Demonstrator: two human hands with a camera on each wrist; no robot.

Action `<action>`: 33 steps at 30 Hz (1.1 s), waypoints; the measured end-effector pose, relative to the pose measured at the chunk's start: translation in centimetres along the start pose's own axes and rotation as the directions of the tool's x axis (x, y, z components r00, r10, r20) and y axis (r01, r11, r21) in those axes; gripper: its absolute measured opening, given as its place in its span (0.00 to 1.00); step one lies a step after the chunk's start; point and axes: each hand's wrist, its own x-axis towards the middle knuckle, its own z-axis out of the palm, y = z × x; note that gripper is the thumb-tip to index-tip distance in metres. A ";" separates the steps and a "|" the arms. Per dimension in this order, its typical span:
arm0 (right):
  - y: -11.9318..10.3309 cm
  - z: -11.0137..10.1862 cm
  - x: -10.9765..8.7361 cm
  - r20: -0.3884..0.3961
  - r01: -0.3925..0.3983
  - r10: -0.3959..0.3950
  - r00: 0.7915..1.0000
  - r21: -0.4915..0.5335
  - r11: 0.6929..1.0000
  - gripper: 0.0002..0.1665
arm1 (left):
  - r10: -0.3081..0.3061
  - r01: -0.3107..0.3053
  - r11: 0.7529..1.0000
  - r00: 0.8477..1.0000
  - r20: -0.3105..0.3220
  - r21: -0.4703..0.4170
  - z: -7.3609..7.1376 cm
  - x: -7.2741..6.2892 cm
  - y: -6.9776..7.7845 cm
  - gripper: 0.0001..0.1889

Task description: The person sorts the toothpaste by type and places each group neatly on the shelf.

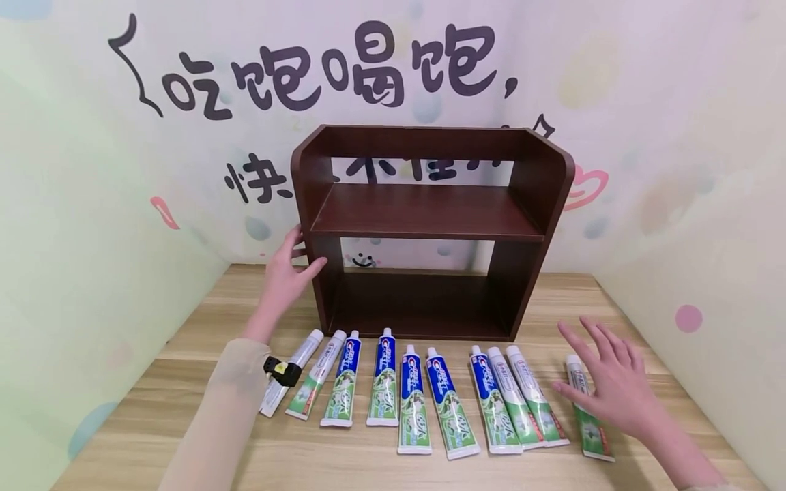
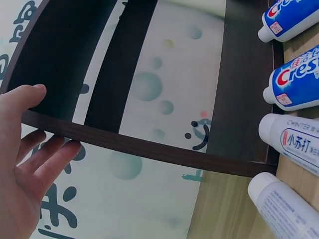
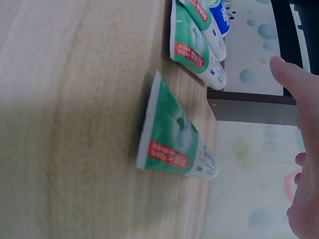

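Note:
A dark brown two-tier wooden shelf (image 1: 424,211) stands on the table. My left hand (image 1: 285,276) holds its left side panel (image 2: 139,146), thumb on the inner side and fingers along the outer side. My right hand (image 1: 610,382), fingers spread and holding nothing, is over a green-and-white toothpaste tube (image 3: 174,134) at the far right, partly covering it in the head view. Several blue-and-green Crest toothpaste tubes (image 1: 415,402) lie in a row before the shelf, caps toward it. Other white-and-green tubes (image 1: 318,375) lie at both ends of that row.
The light wood-grain table (image 1: 276,453) meets a decorated back wall (image 1: 245,41) with black lettering. Pale walls rise on the left (image 1: 92,225) and right (image 1: 706,225). A small black device (image 1: 282,372) sits on my left wrist.

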 end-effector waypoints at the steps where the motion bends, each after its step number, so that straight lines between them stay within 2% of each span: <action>1: 0.0 0.1 0.0 -0.001 0.000 0.000 1.000 0.003 1.000 0.60 | -0.001 0.001 1.000 1.000 -0.005 -0.001 -0.1 0.1 0.1 0.39; 8: -0.1 0.1 -0.4 0.004 -0.029 0.029 1.000 0.032 0.999 0.60 | 0.014 -0.014 1.000 0.999 -0.039 0.002 -0.4 0.7 0.4 0.37; 13: 0.1 0.3 -0.8 0.018 -0.050 0.049 0.999 0.042 0.998 0.61 | 0.023 -0.027 0.998 0.998 -0.064 -0.054 -0.7 1.3 0.9 0.36; 23: 0.6 0.6 -1.5 0.043 -0.109 0.107 0.993 0.056 0.992 0.61 | 0.038 -0.042 0.995 0.998 -0.042 -0.087 -1.0 2.2 1.9 0.36; 28: 0.8 0.9 -1.8 0.045 -0.118 0.115 0.992 0.073 0.990 0.60 | 0.041 -0.049 0.995 0.995 -0.088 -0.083 -0.9 2.5 2.2 0.32; 33: 0.9 1.1 -2.3 0.050 -0.145 0.141 0.989 0.085 0.986 0.59 | 0.019 -0.028 0.998 0.990 -0.142 -0.057 -0.7 2.8 2.1 0.30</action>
